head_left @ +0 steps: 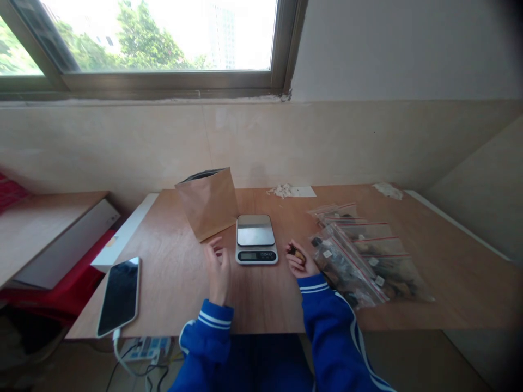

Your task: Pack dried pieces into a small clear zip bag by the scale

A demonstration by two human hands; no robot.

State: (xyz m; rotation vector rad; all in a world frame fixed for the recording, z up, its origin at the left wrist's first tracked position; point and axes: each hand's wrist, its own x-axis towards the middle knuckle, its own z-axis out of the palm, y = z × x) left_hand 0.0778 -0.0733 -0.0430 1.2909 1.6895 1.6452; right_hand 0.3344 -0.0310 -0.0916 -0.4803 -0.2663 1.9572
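The right hand [301, 262] is curled narrowly around some small dark brown pieces [296, 252] (dried, it seems), just right of the small white kitchen scale with a steel plate [256, 238]; they look light, hard and crumbly, so I judge a soft pinch from the sides suits them best. The left hand [218, 268] is open and empty, fingers loose, just left of the scale, near the standing brown paper bag [208, 202]. The bare wooden table [449, 283] stands under a window [155, 38], with clear zip bags of dried pieces [363, 253] and a black smartphone [119, 296].

Scale [256, 238] between paper bag [209, 203], pouches [362, 253]
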